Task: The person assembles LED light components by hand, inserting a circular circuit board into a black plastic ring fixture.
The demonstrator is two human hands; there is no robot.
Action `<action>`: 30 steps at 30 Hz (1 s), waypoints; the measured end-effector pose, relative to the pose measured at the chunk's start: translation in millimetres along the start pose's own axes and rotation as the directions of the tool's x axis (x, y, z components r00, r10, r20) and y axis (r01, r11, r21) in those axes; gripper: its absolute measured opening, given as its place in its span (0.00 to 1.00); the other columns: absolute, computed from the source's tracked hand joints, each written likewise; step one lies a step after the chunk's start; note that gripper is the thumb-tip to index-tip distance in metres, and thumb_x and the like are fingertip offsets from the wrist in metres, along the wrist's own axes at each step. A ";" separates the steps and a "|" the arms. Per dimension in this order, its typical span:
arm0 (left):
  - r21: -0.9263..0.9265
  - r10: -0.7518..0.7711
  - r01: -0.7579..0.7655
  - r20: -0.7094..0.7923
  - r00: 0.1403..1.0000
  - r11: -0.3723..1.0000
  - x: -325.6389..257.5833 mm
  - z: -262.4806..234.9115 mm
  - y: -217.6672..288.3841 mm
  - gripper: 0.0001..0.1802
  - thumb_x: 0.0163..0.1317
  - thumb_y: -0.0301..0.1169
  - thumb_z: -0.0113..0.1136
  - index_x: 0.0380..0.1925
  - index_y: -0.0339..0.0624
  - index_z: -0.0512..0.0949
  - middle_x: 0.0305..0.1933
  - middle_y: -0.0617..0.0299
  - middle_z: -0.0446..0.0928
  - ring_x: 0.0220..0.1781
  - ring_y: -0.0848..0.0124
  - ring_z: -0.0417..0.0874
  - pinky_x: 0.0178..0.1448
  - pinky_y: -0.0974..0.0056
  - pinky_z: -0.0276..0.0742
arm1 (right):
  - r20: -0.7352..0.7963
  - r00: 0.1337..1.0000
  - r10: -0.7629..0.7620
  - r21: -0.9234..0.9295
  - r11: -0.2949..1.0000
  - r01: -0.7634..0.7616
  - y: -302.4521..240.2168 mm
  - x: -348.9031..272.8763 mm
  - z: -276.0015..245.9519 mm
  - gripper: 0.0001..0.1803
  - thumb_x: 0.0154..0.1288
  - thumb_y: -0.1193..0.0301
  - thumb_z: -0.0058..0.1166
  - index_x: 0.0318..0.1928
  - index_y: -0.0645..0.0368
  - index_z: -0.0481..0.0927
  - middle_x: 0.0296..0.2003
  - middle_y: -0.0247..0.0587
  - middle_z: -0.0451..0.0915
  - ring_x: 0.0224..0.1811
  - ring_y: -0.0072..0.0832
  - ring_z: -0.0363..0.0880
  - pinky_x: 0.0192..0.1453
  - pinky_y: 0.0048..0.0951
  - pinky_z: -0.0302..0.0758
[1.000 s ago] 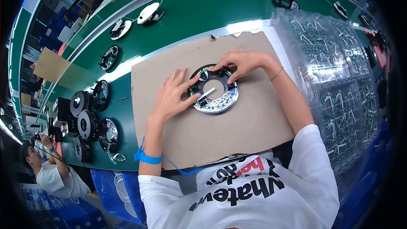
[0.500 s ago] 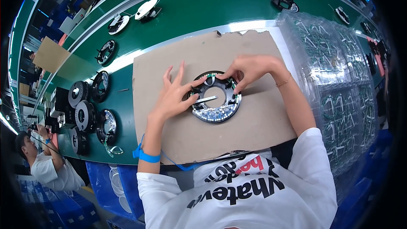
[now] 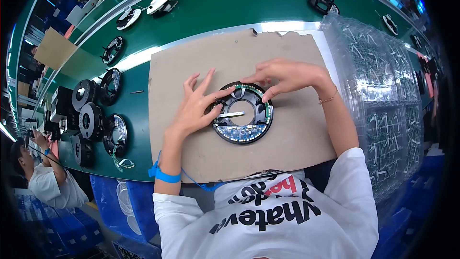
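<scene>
A round black ring-shaped housing lies on the cardboard sheet, with small pale LEDs around its rim and a blue circuit board across its near part. A green LED strip curves along its right inner rim. From the hole's left side a short white flat cable sticks out. My left hand grips the housing's left edge with thumb and index finger, other fingers raised and spread. At the far right rim my right hand holds the strip and edge between thumb and index finger, other fingers curled.
Cardboard covers the bench before me. Stacked clear trays of green strips stand right. Several black ring housings sit left, near a loose green strip. White round units lie farther back. A person works at far left.
My right thumb has moved up along the right rim and its index finger has stretched leftward. More of the green strip shows there now. My left hand keeps its place on the housing.
</scene>
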State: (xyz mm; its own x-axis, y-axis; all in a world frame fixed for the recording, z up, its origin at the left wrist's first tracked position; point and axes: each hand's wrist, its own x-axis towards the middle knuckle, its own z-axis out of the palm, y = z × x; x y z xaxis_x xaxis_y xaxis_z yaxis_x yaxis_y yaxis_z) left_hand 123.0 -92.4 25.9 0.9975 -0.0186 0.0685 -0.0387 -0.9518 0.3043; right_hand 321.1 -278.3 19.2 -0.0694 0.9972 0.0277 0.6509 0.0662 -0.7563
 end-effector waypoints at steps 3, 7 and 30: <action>0.017 0.017 -0.017 -0.003 1.000 1.000 -0.9 -2.3 -1.2 0.24 0.50 0.33 0.54 0.50 0.65 0.76 0.69 0.52 0.53 0.63 0.43 0.50 0.68 0.46 0.51 | 0.115 0.993 0.014 -0.079 0.997 -0.005 2.8 -0.5 1.8 0.33 0.46 0.58 0.64 0.55 0.51 0.73 0.29 0.38 0.71 0.33 0.31 0.71 0.39 0.31 0.69; 0.014 0.022 -0.021 -0.006 1.000 1.000 -2.1 -3.1 -1.9 0.23 0.50 0.33 0.55 0.49 0.64 0.77 0.69 0.54 0.53 0.63 0.44 0.50 0.68 0.47 0.51 | 0.119 0.991 0.058 -0.099 0.994 -0.046 -5.1 -2.6 4.2 0.33 0.44 0.62 0.65 0.55 0.52 0.74 0.31 0.39 0.71 0.34 0.33 0.71 0.40 0.32 0.68; 0.010 0.035 -0.035 -0.014 0.999 0.999 -8.8 -2.4 -11.1 0.24 0.50 0.33 0.52 0.51 0.63 0.76 0.70 0.54 0.50 0.62 0.43 0.50 0.67 0.47 0.50 | 0.128 0.968 0.214 -0.274 0.946 -0.173 -23.9 -5.6 0.2 0.18 0.46 0.62 0.63 0.40 0.52 0.81 0.37 0.33 0.77 0.43 0.32 0.73 0.47 0.31 0.70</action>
State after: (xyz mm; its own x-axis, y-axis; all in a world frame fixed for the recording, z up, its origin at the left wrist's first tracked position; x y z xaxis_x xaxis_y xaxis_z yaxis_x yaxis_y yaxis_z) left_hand 114.5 -81.0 24.2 0.9946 -0.0480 0.0922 -0.0732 -0.9535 0.2923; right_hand 305.8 -285.5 37.0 -0.0246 0.9753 -0.2194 0.8352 -0.1005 -0.5407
